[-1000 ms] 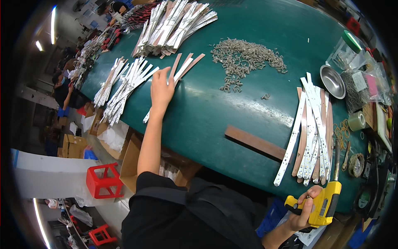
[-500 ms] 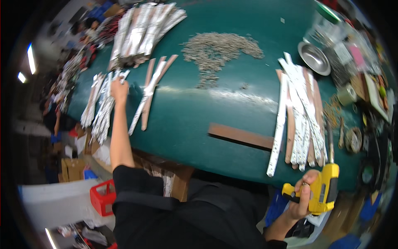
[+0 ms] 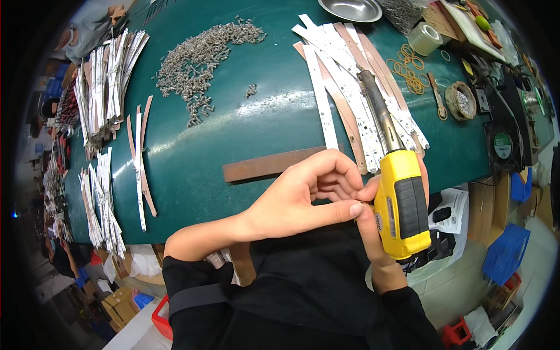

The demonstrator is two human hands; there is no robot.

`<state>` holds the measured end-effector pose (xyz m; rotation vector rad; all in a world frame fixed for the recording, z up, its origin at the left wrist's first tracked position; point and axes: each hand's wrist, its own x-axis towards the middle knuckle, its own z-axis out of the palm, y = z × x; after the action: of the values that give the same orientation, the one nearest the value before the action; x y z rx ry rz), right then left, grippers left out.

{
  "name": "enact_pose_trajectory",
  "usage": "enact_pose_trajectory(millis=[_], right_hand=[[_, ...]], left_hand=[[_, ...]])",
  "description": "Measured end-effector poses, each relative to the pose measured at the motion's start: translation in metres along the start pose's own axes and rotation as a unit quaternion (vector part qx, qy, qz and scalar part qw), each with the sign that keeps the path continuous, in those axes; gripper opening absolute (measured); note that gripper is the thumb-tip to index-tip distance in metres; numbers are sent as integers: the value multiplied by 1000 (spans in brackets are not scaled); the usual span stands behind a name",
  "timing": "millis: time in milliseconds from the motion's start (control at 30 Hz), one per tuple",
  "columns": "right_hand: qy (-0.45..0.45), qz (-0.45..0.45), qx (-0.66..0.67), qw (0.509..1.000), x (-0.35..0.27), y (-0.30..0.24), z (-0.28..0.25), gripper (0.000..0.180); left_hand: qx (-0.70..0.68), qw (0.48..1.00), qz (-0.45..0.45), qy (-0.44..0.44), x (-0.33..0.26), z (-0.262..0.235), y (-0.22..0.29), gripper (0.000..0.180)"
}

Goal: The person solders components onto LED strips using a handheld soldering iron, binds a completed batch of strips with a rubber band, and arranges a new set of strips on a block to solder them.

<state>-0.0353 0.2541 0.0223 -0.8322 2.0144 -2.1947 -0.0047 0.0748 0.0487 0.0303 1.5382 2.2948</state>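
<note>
My right hand grips a yellow-and-black soldering gun, its metal barrel pointing away from me. At the gun's left side my left hand has its fingers curled and its thumb against my right fingers. Something small may be pinched there, but the fingers hide it. Beyond the hands lies a loose stack of white and copper-coloured LED strips, partly behind the barrel. A brown bar rests on the green table just past my left hand.
A heap of small metal parts spreads over the table's far left. More strips lie in bundles leftward. A steel bowl, rubber bands, a tape roll and a fan line the right side.
My left hand has left the strips on the left and come to my right hand. The soldering gun has moved inward and up. The whole view has shifted rightward.
</note>
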Motion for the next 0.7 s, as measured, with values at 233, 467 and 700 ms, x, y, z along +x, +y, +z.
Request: enact_pose_trajectory(millis=[233,467,700], right_hand=[[45,31,-59,997,0,-6,-7,62],[109,40,-12,993,-1,-17,-26,36],[64,115,87,987,-10,-21,-23,38]], left_hand=[[244,955,145,83,13,-13,-11,18],[655,660,356,90,43,-59,-38,24],[541,790,253,139,-6,-73,-34,19]])
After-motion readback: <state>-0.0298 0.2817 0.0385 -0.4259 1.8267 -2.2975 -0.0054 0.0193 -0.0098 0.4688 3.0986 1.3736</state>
